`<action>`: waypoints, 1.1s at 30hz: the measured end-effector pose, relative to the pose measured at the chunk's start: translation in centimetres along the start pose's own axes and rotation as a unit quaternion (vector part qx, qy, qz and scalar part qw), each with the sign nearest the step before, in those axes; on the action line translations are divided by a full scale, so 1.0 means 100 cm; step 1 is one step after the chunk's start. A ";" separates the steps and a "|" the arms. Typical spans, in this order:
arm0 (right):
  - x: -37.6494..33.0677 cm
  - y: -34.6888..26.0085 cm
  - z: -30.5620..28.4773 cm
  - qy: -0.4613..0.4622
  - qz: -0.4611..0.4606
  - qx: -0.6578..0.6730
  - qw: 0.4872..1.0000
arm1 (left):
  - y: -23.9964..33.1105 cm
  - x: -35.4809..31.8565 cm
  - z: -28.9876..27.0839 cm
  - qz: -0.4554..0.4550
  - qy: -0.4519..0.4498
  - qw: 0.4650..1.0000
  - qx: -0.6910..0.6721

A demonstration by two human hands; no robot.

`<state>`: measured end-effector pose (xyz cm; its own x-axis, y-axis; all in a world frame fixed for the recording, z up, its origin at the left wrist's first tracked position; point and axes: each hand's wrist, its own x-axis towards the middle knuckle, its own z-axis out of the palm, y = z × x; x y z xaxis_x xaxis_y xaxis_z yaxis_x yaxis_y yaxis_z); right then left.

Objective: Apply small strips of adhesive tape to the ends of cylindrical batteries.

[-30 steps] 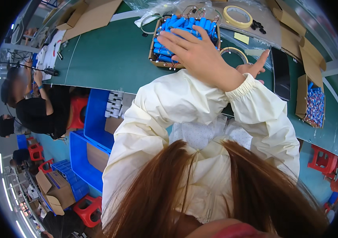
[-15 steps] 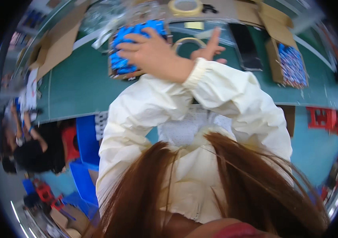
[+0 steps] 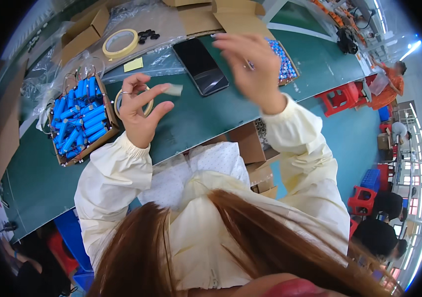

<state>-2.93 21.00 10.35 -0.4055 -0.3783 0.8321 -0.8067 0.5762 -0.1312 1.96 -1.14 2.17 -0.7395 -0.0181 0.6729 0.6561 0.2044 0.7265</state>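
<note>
Left hand (image 3: 140,108): was nearest; thumb and forefinger stood parted, pinching nothing.
Pale strip (image 3: 174,89): extended rightward from the left forefinger's tip, long axis roughly crosswise.
Nearer hand: was the left, touching the strip.
Right hand (image 3: 253,69): was well apart, farther right; blurred, grip could not be told.
Phone (image 3: 200,66): lay on the worktop (image 3: 211,112) between both hands.

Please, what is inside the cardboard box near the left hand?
The cardboard box holds many blue cylinders at different angles. They cover its bottom, so anything underneath cannot be seen.
</note>
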 end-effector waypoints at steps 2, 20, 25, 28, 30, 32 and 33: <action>-0.005 0.044 -0.011 -0.048 0.103 -0.037 0.993 | 0.001 0.002 0.000 -0.012 0.000 0.998 -0.064; -0.013 0.138 0.018 -0.248 0.110 -0.280 0.921 | -0.009 0.004 -0.003 -0.220 -0.023 0.886 -0.408; -0.005 0.131 -0.005 -0.164 0.126 -0.226 0.952 | -0.010 0.001 -0.007 -0.236 -0.043 0.893 -0.380; 0.009 0.107 -0.017 -0.080 0.124 -0.115 0.982 | -0.008 0.001 -0.005 -0.225 -0.085 0.886 -0.397; 0.015 0.076 -0.020 -0.080 0.141 -0.096 0.982 | -0.005 0.001 -0.001 -0.216 -0.102 0.887 -0.396; 0.014 0.053 -0.017 -0.057 0.078 -0.028 0.995 | -0.001 0.002 0.000 -0.213 -0.129 0.891 -0.380; 0.012 0.035 -0.012 -0.050 0.085 -0.002 0.995 | 0.000 0.003 -0.001 -0.220 -0.139 0.890 -0.374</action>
<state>-5.73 23.40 11.55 -0.5765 -0.3461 0.7402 -0.7220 0.6400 -0.2631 1.77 -1.29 2.33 -0.8904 0.3286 0.3150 0.1329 -0.4742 0.8703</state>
